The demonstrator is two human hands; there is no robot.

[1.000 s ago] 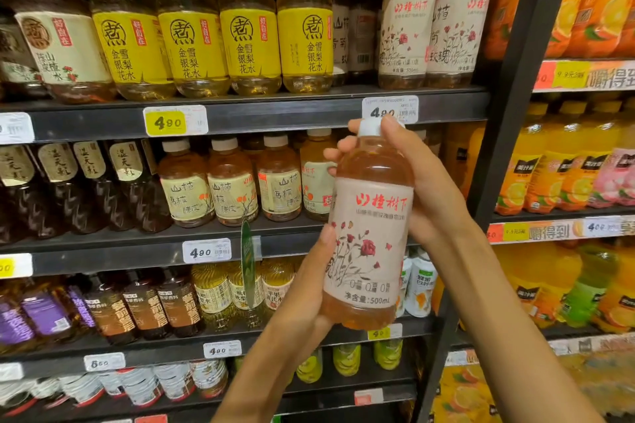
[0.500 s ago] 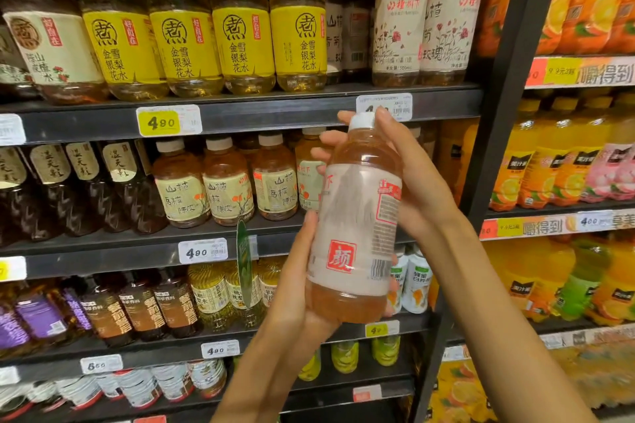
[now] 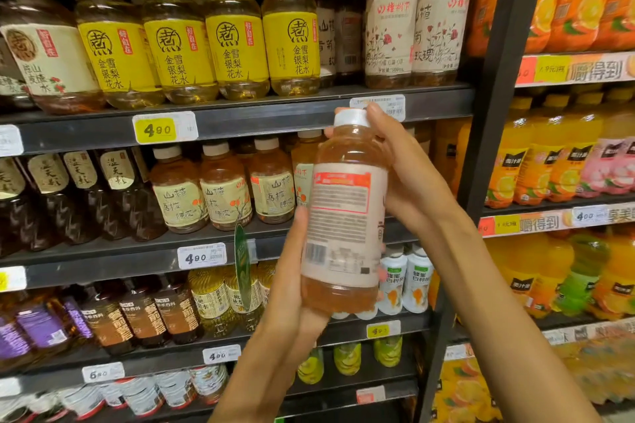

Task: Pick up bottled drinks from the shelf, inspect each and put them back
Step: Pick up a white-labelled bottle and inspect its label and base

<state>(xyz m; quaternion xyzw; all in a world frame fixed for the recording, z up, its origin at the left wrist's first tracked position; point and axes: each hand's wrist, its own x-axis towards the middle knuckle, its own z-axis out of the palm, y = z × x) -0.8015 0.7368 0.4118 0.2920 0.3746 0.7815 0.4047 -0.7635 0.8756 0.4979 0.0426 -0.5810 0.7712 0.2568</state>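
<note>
The left hand (image 3: 292, 288) is cupping the base of a pale amber tea bottle (image 3: 343, 227), thumb lying up the left side of the label and palm taking the weight from below, while the right hand (image 3: 405, 178) is curling round the shoulder and neck, fingertips reaching the white cap (image 3: 351, 118). Both hands are closed round the bottle, none of it resting on the shelf. It is hanging upright, tipped slightly, in the centre of the frame, in front of the second shelf (image 3: 433, 103) edge. The back label (image 3: 340, 196), with its red-bordered text panel and barcode, is facing the camera, so the two-handed hold seems to be serving the reading of the small print. Just above, at upper right, two matching rose-printed bottles (image 3: 390, 31) are standing on the top shelf, likely where this one belongs. Yellow-labelled pear drinks (image 3: 237, 48) are filling the row to their left.
</note>
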